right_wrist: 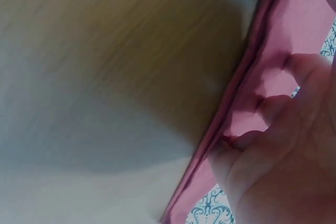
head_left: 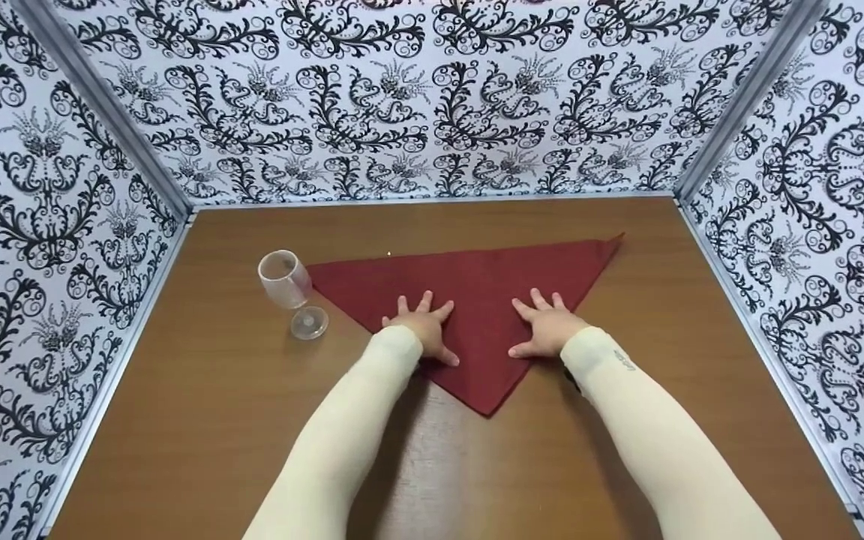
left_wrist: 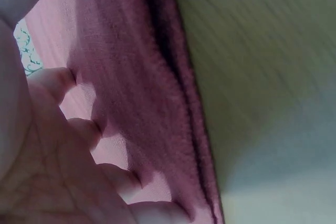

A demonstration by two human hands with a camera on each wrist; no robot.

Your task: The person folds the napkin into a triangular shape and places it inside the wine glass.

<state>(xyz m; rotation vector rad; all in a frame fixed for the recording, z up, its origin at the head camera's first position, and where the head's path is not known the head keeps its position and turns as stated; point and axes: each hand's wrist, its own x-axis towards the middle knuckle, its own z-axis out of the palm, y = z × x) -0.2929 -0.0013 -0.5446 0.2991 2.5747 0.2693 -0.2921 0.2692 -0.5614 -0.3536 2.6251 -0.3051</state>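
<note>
A dark red cloth napkin (head_left: 477, 300), folded into a triangle, lies flat on the table with one corner toward the person. My left hand (head_left: 423, 328) rests spread on its left half, fingertips touching the cloth. On the right half my right hand (head_left: 550, 331) lies likewise, fingers apart and pressing down. In the left wrist view the fingertips of the left hand (left_wrist: 68, 156) meet the napkin (left_wrist: 126, 66) near its layered edge. The right wrist view has the right hand (right_wrist: 283, 161) along the other layered edge of the napkin (right_wrist: 244, 77).
A clear stemmed glass (head_left: 286, 281) stands beside the napkin's left corner, close to the cloth. The brown wooden table (head_left: 199, 420) is bordered by panels (head_left: 394, 97) with black scroll patterns on white. Metal posts (head_left: 109, 105) run up the corners.
</note>
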